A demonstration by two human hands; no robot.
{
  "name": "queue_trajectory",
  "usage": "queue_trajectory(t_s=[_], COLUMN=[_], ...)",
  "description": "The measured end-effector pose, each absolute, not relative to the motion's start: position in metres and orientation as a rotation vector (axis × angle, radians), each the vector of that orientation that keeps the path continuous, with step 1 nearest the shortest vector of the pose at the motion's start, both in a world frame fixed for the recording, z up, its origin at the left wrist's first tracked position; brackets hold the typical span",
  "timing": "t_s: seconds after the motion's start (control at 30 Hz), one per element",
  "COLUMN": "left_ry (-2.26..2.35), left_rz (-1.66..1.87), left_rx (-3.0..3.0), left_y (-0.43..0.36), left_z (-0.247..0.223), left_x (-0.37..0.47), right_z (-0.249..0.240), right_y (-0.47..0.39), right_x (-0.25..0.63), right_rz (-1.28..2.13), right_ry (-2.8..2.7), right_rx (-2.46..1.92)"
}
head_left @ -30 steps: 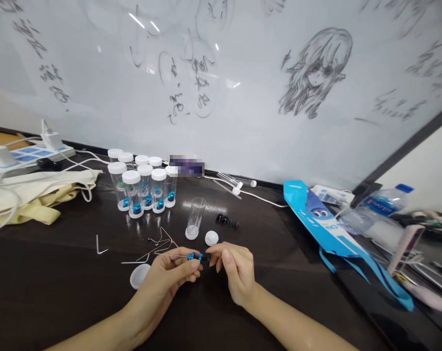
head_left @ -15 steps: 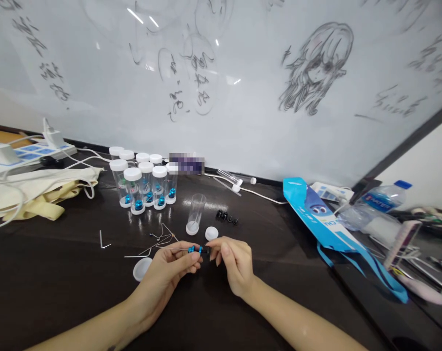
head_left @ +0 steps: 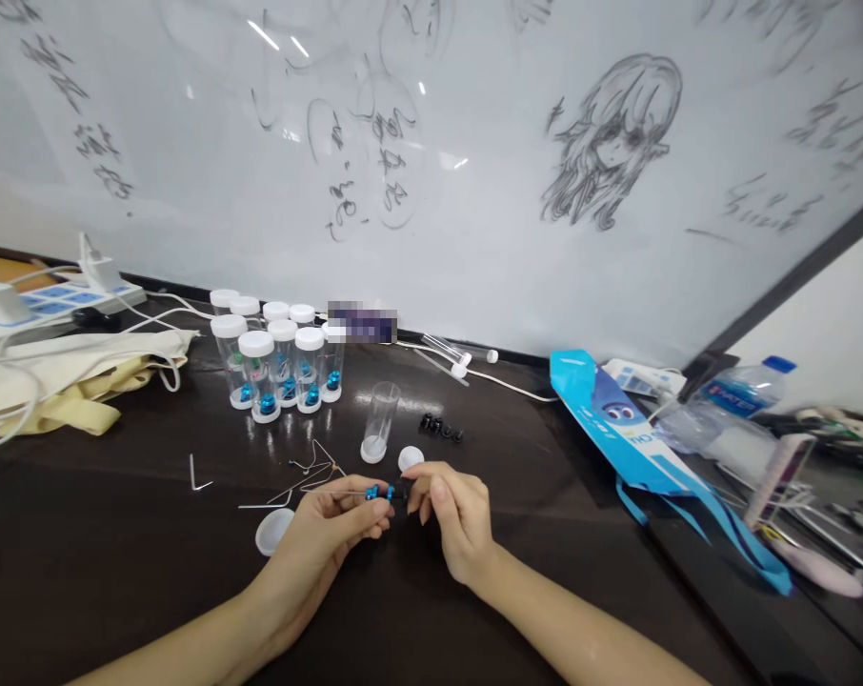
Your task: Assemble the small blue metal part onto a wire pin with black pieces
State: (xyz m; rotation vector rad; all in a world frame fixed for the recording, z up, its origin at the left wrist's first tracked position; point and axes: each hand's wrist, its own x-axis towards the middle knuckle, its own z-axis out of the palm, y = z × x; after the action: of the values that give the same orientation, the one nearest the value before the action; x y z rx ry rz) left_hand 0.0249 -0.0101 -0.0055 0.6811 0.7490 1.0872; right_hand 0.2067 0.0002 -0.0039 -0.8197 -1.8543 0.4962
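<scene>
My left hand (head_left: 335,519) pinches a small blue metal part (head_left: 371,493) between thumb and fingers. A thin rod runs out of that part to the left, and a black end piece (head_left: 398,495) sticks out to the right. The curled fingertips of my right hand (head_left: 460,514) are at this black end; their exact grip is partly hidden. Just beyond the hands stand an uncapped clear tube (head_left: 383,414) and a white cap (head_left: 411,459). Another white cap (head_left: 274,532) lies by my left wrist. Thin wire pieces (head_left: 318,469) lie behind my left hand.
Several capped clear tubes (head_left: 264,381) with blue parts inside stand at the back left. Small black parts (head_left: 438,427) lie behind the right hand. An L-shaped hex key (head_left: 194,474) lies left. A blue bag (head_left: 610,419) and bottle (head_left: 752,386) are at the right.
The view has shifted slightly. Both hands stay nearly in place around the blue part, with only a slight shift of the right fingers at its black end.
</scene>
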Motion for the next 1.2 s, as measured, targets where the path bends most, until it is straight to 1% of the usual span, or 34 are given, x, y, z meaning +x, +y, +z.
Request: queue_trajectory(t_s=[0.3, 1.0, 1.2], left_ry=[0.762, 0.747, 0.733], left_rz=[1.086, 1.067, 1.071], left_rx=[0.649, 0.656, 0.664], left_y=[-0.011, -0.006, -0.005], left_z=[-0.003, -0.013, -0.013], left_x=[0.027, 0.025, 0.026], right_z=[-0.004, -0.004, -0.005], right_y=[-0.001, -0.001, 0.000], right_x=[0.206, 0.205, 0.205], right_rz=[0.499, 0.564, 0.577], right_ry=[-1.867, -1.867, -1.877], right_rx=[-0.825, -0.881, -0.832])
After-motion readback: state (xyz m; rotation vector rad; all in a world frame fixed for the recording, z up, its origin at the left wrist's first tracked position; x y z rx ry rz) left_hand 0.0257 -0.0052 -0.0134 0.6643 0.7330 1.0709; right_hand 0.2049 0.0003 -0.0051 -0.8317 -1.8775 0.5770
